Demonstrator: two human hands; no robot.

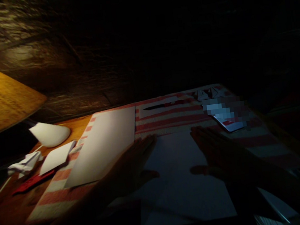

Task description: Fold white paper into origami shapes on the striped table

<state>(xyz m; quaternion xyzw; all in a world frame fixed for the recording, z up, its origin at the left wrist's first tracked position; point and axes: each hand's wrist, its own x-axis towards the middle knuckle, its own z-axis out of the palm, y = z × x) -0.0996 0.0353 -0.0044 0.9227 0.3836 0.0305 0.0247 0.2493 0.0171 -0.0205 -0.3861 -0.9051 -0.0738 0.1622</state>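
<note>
A white sheet of paper [182,185] lies in front of me on a red-and-white striped cloth [164,121]. My left hand [138,161] rests along the sheet's left side, fingers stretched forward and thumb pointing inward. On the opposite side, my right hand [215,152] lies with its fingers extended and its thumb over the paper. Neither hand grips anything. A second, larger-looking sheet [107,141] is spread to the left, under the lamplight. Shadow dims both hands and the near end of the paper.
A lamp with a yellow shade [3,96] and white base [51,133] stands left. Near it lie folded white paper [26,162], a white pad [57,156] and a red flat object [32,182]. Beyond are a knife [162,105], folded paper shapes [208,93] and a blurred phone-like object [231,126].
</note>
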